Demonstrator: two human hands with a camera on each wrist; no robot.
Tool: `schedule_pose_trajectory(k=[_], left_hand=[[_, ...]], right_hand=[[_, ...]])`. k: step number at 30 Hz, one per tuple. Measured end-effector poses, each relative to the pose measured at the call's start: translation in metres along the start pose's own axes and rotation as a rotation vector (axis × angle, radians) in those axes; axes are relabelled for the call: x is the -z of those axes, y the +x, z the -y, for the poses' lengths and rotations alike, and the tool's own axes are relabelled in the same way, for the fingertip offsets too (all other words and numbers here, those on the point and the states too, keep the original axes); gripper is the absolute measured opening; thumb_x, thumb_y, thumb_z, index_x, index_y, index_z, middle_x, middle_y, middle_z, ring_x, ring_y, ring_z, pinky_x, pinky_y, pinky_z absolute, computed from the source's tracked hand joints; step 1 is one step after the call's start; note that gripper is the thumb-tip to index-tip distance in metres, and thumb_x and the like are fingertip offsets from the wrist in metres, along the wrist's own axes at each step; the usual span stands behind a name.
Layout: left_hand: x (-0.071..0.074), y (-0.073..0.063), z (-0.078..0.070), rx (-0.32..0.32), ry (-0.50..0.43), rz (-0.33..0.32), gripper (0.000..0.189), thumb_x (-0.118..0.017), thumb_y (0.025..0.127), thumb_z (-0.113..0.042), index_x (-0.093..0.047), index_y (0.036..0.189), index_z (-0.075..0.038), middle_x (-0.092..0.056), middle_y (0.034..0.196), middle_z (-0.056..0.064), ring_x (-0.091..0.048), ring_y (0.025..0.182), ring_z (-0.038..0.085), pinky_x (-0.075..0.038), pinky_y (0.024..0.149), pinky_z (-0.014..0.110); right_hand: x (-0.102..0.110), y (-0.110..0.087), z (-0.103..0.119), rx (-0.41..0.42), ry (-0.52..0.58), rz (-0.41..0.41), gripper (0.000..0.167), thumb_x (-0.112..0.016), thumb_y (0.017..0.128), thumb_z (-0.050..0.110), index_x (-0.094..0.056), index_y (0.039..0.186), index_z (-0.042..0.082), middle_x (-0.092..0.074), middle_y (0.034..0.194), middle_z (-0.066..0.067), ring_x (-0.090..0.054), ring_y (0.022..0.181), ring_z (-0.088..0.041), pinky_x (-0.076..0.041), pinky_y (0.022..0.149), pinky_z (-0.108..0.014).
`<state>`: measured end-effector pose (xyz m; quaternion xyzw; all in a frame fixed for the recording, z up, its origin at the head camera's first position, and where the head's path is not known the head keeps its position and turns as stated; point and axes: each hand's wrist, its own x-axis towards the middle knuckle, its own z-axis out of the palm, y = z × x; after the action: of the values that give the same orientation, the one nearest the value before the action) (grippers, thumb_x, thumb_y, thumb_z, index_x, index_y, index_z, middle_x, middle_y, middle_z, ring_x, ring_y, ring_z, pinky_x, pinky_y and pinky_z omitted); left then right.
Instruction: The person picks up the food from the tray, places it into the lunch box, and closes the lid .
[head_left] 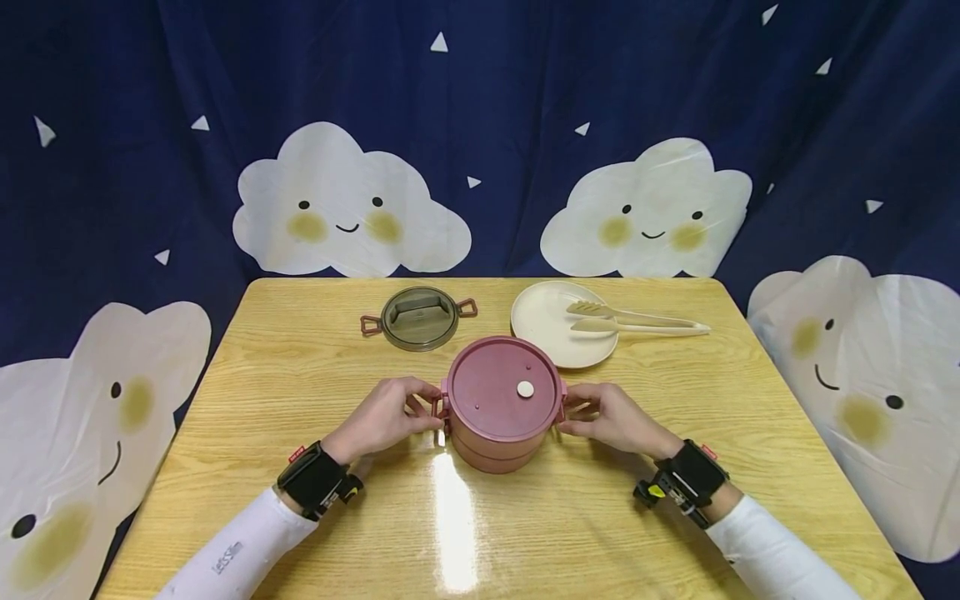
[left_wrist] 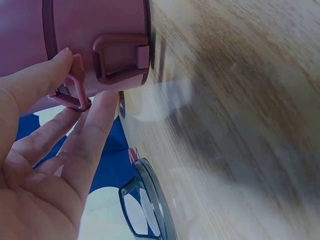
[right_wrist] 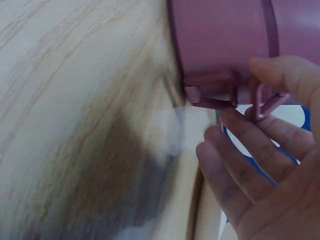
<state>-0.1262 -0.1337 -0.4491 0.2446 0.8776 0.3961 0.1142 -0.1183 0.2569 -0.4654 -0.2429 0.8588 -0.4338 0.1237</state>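
A two-tier pink pot (head_left: 498, 454) stands upright on the wooden table, its round pink lid (head_left: 487, 383) on top with a white button. My left hand (head_left: 390, 410) is at its left side; in the left wrist view the thumb and fingers pinch the upper handle loop (left_wrist: 78, 90). On the opposite side my right hand (head_left: 613, 414) pinches the matching upper loop (right_wrist: 259, 102), as the right wrist view shows. A lower handle loop (left_wrist: 143, 57) on the bottom tier is just below the left fingertips, and another lower loop (right_wrist: 193, 94) shows on the right.
Behind the pot to the left lies a dark see-through lid (head_left: 420, 329) with two reddish side handles. A cream plate (head_left: 540, 325) is at the back right, with beige tongs (head_left: 637, 327) lying across its right rim. A dark blue curtain (head_left: 502, 100) hangs behind the table.
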Motion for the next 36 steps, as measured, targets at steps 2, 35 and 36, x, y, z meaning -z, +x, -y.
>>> schedule_pose_trajectory(k=[2, 35, 36], left_hand=[[0.0, 0.0, 0.001, 0.001, -0.001, -0.002, 0.037, -0.086, 0.088, -0.018, -0.076, 0.12, -0.005, -0.079, 0.117, 0.012, -0.07, 0.082, 0.005, -0.057, 0.074, 0.019], [-0.01, -0.002, 0.001, 0.018, -0.048, -0.012, 0.033, -0.087, 0.088, -0.019, -0.077, 0.116, -0.006, -0.079, 0.111, 0.007, -0.068, 0.081, 0.004, -0.056, 0.071, 0.019], [-0.01, -0.002, 0.001, 0.019, -0.05, -0.012, 0.033, -0.087, 0.088, -0.02, -0.077, 0.116, -0.006, -0.079, 0.111, 0.007, -0.068, 0.081, 0.004, -0.056, 0.071, 0.019]], right_hand=[[0.0, 0.002, -0.001, 0.011, 0.026, 0.016, 0.03, -0.081, 0.092, 0.011, -0.075, 0.121, 0.012, -0.079, 0.115, -0.008, -0.076, 0.108, -0.019, -0.063, 0.093, -0.035], [0.003, 0.018, -0.007, 0.041, 0.074, 0.08, 0.028, -0.085, 0.088, 0.01, -0.078, 0.114, 0.02, -0.08, 0.1, 0.004, -0.072, 0.089, -0.01, -0.06, 0.08, -0.026], [0.002, 0.017, -0.008, 0.047, 0.071, 0.075, 0.028, -0.085, 0.088, 0.01, -0.079, 0.114, 0.02, -0.08, 0.101, 0.004, -0.072, 0.091, -0.009, -0.06, 0.082, -0.026]])
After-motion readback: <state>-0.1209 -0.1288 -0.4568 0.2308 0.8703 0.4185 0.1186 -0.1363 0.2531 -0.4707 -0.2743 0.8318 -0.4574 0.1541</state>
